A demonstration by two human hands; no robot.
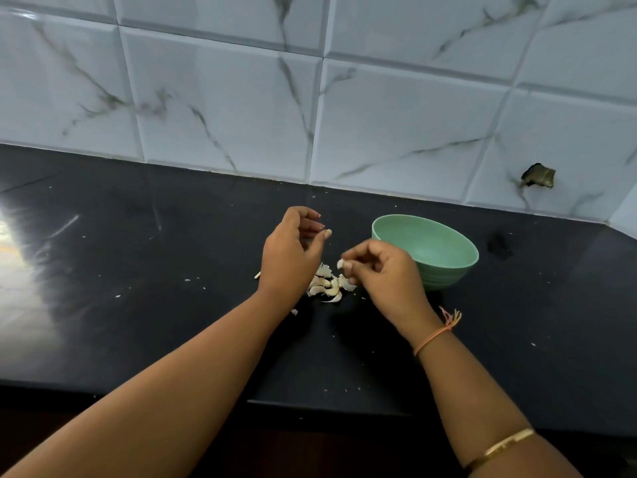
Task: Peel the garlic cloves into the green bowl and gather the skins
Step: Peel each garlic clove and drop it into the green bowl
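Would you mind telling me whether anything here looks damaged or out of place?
Yes: one wall tile has a jagged broken hole low on the right, above the counter. Small white flecks lie scattered over the counter, away from the skins piled between the hands.

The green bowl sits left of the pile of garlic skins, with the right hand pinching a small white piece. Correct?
Not quite. In the head view the green bowl sits right of the garlic skins; the right hand does pinch a small white piece.
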